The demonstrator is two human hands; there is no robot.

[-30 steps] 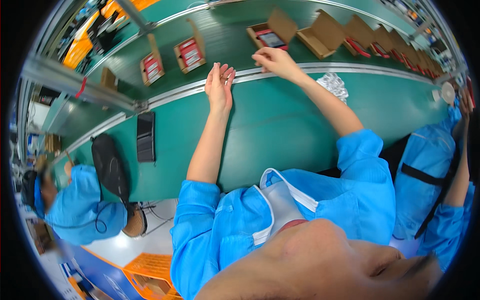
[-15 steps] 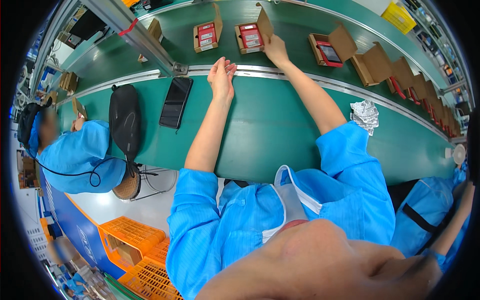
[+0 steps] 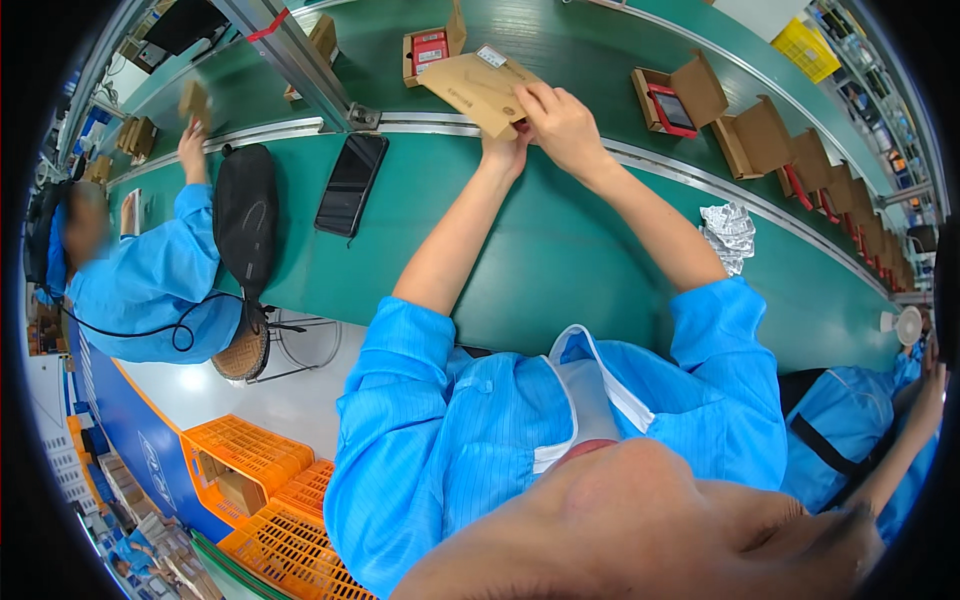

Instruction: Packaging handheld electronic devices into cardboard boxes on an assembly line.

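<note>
A brown cardboard box (image 3: pixel 470 88) is held up between my two hands, above the near edge of the conveyor. Its broad lid panel faces me, with a white label near the far edge. My left hand (image 3: pixel 505 153) grips the box from below at its near right corner. My right hand (image 3: pixel 562 128) pinches the right edge of the panel. A sliver of red shows by the fingers; the other contents are hidden. Just behind, on the conveyor, another open box (image 3: pixel 409 70) holds red packs (image 3: pixel 430 48).
A metal rail (image 3: pixel 650 160) separates conveyor and bench. Open boxes with red devices, one showing a screen (image 3: pixel 672 108), line the right. On the bench lie a phone (image 3: pixel 350 185), a black pouch (image 3: pixel 247 215) and crumpled silvery sheets (image 3: pixel 730 235). A metal post (image 3: pixel 300 75) stands left; co-workers (image 3: pixel 150 270) sit either side.
The box has been lifted off the conveyor toward me, its panel now facing me. My left hand has moved right to take hold of it. The left co-worker now raises a small box.
</note>
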